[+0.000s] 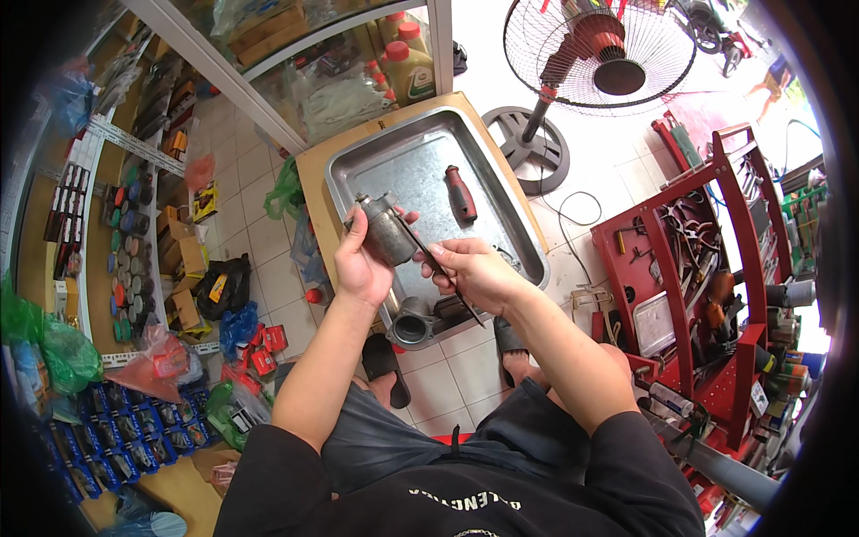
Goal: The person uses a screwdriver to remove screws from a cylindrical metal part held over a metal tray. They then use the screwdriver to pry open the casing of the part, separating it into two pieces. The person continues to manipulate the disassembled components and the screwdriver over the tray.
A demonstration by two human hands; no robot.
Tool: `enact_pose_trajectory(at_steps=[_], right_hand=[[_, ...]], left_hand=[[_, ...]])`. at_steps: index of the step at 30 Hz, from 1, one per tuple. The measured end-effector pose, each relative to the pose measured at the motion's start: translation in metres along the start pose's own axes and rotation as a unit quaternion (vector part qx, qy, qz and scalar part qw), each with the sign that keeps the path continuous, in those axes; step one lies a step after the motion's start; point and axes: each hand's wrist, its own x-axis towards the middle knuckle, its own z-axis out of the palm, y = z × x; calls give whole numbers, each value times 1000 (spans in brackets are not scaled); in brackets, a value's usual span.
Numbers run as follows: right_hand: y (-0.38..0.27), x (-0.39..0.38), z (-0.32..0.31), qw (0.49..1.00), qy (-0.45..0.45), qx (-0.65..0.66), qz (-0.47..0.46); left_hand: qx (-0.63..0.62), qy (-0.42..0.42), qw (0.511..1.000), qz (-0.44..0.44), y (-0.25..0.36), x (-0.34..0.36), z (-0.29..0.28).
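Observation:
My left hand (pixel 361 264) is wrapped round a grey, roughly cylindrical metal part (pixel 388 236) with a flange and a small fitting at its top; it looks like a small engine component. In my right hand (pixel 479 273), thumb and fingers pinch a thin, dark, flat strip-like tool (pixel 466 305). Its upper length lies against or close beside the metal part's right side; whether it touches cannot be told. Below both hands, a second grey metal part (pixel 412 324) with a round opening rests at the near edge of the metal tray (pixel 403 154). A red-and-black handle (pixel 461 195) lies in the tray.
Cardboard (pixel 315 170) lies under the tray. A floor fan (pixel 599 54) stands beyond it at right. Nearby on the right is a red tool rack (pixel 644 277) full of hand tools. Left are shelves of parts (pixel 130 259), a black bag (pixel 224 286) and a glass cabinet (pixel 340 80).

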Motion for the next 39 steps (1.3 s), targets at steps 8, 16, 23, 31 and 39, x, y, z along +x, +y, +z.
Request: enact_pose_trajectory(at_steps=[8, 16, 23, 31, 39], right_hand=[[4, 2, -5, 996, 13, -87, -29], [1, 3, -7, 994, 38, -101, -32], [-1, 5, -6, 990, 70, -126, -6], [1, 4, -3, 991, 64, -119, 8], [2, 9, -19, 962, 125, -243, -11]], left_hand=[[-25, 4, 1000, 0, 1, 0, 3], [-29, 29, 999, -12, 9, 6, 0], [-99, 17, 994, -41, 11, 5, 2], [-71, 38, 996, -29, 6, 11, -10], [-22, 170, 984, -40, 12, 25, -15]])
